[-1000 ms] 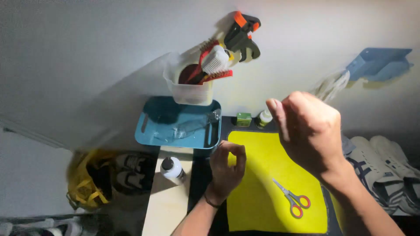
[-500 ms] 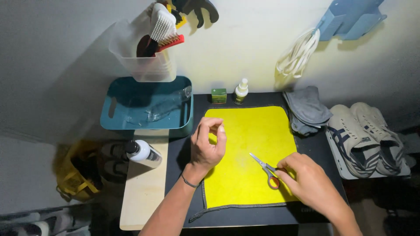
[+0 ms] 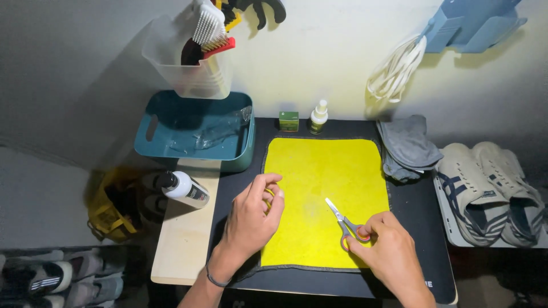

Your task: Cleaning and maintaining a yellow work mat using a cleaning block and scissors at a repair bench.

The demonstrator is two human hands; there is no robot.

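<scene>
A yellow cloth (image 3: 325, 188) lies flat on a black mat (image 3: 411, 228). Small scissors (image 3: 341, 219) with red-orange handles rest on the cloth's lower right, blades pointing up and left. My right hand (image 3: 391, 256) grips their handles, fingers in the loops. My left hand (image 3: 251, 214) rests at the cloth's left edge with thumb and fingertips pinched together; I cannot see anything between them.
A teal tray (image 3: 149, 126) and a clear bin of brushes (image 3: 188, 63) stand at the back left. A green box (image 3: 289, 121) and spray bottle (image 3: 318, 117) sit behind the cloth. Grey rags (image 3: 408, 145) and sneakers (image 3: 488, 191) lie right; a white bottle (image 3: 185, 188) lies left.
My right hand came down from above the cloth and took hold of the scissors' handles. My left hand lowered to the cloth's left edge, still pinched. The view shifted slightly.
</scene>
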